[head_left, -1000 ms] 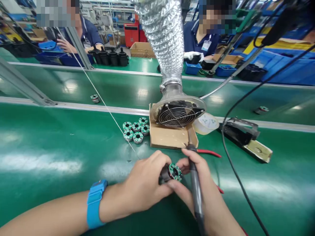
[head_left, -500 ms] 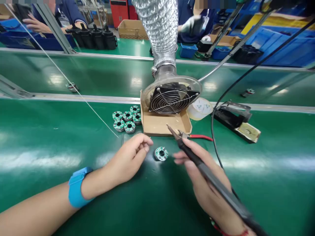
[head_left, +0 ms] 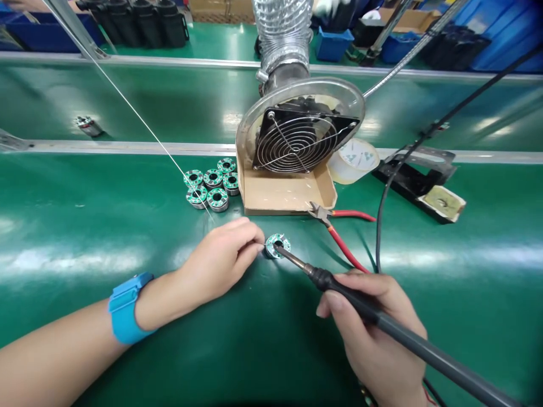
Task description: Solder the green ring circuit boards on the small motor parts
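**Where is the small part?**
The ring-shaped circuit board (head_left: 277,246), green with a metal rim and a central hole, lies flat on the green tabletop (head_left: 85,316). No hand grips it. The left hand's fingers (head_left: 254,239) stop just short of its left edge.

**And the left hand?**
The left hand (head_left: 223,265) rests near the ring, its fingers pressed together and pinching a fine silvery wire (head_left: 259,243), whose end reaches the board's edge. A blue wrist strap (head_left: 125,308) circles the wrist.

**The right?**
The right hand (head_left: 373,333) has its fingers curled around the dark handle of a soldering iron (head_left: 335,288). The iron's slim metal tip touches the board beside the hole.

**What lies farther off?**
Five similar rings (head_left: 210,186) sit in a tight cluster on the far left. Red-handled side cutters (head_left: 326,223) lie beside a cardboard tray (head_left: 284,195), which holds up a wire-guarded fan (head_left: 297,141) on a foil duct (head_left: 282,34).
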Available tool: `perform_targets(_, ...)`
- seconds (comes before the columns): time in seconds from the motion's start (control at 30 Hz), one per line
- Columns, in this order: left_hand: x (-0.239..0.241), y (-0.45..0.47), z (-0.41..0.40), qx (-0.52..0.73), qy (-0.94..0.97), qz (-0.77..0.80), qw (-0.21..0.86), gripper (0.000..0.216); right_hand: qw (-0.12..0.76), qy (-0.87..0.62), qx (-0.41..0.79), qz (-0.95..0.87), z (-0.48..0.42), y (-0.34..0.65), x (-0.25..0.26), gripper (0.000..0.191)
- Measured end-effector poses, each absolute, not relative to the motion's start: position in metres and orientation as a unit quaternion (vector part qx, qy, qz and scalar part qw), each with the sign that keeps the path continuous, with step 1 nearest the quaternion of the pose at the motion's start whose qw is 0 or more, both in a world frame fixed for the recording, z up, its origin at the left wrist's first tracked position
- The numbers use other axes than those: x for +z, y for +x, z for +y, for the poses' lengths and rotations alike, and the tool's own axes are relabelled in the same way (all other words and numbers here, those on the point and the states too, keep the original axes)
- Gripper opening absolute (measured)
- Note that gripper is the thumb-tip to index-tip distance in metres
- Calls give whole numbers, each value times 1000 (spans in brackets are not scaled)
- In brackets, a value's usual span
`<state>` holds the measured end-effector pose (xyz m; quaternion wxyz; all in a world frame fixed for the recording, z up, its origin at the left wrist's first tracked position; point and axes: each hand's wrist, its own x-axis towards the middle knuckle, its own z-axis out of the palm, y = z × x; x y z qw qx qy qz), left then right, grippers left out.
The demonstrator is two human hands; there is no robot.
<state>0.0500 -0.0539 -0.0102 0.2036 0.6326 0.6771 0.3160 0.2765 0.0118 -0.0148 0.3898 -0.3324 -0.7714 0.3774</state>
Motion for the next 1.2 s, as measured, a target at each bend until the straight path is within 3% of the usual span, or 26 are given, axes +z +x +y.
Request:
perform_targets(0.53, -14, 53, -52, 288, 680, 654, 164, 18, 340, -344, 346, -804, 13, 284, -10, 11)
perform_targets(1.2, -17, 56, -54, 281, 690, 657, 118, 19, 346, -327, 277, -835, 9, 285, -15, 12)
